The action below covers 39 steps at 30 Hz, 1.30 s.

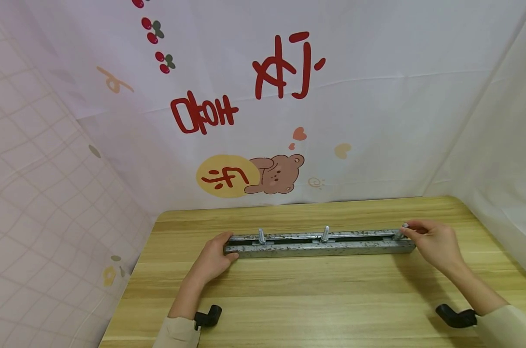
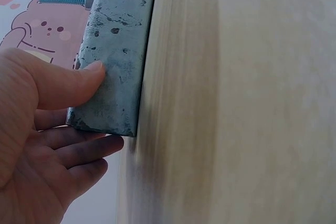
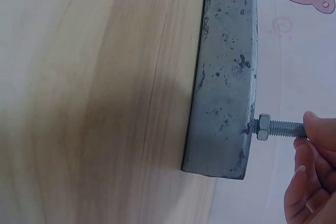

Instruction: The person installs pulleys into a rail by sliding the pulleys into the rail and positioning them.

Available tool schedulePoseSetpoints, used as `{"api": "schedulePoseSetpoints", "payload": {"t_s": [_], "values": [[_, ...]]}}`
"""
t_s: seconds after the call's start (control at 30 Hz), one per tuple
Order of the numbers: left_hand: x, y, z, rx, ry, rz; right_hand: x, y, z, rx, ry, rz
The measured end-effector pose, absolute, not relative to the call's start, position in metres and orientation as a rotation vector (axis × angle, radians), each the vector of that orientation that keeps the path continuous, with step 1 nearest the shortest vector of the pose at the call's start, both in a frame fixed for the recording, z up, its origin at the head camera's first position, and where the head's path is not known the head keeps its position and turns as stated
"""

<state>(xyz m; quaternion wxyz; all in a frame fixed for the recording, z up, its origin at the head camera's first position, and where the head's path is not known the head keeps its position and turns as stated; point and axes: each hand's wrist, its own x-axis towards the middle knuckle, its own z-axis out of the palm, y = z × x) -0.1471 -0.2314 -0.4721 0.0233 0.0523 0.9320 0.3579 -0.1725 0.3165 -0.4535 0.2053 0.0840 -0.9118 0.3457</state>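
A galvanized steel strut channel (image 1: 323,249) with dark specks lies across the wooden table, its slot facing up. My left hand (image 1: 214,260) grips its left end, the thumb (image 2: 79,85) on the near side wall and fingers around the end. Threaded bolts stand up from the slot: one bolt (image 1: 261,235) near the left, a second bolt (image 1: 325,234) in the middle and a third at the right end. At that right end my right hand (image 1: 436,245) pinches the tip of the upright bolt (image 3: 286,129) between thumb and fingers. Lower on this bolt sits a hex nut (image 3: 263,127), close above the channel.
The wooden table (image 1: 315,299) extends in front of the channel. Behind it hangs a white printed cloth (image 1: 376,121) with a bear and red characters, and more cloth encloses both sides. A black wrist mount (image 1: 208,316) is strapped to the left wrist, another (image 1: 456,317) to the right.
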Motion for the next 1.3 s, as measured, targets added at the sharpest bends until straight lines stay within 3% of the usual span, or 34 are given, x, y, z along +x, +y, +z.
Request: {"api": "schedulePoseSetpoints", "payload": {"t_s": [1.3], "values": [[-0.148, -0.233, -0.475, 0.175, 2.887, 1.125, -0.173, 0.289, -0.455, 0.316, -2.500, 0.972]]}}
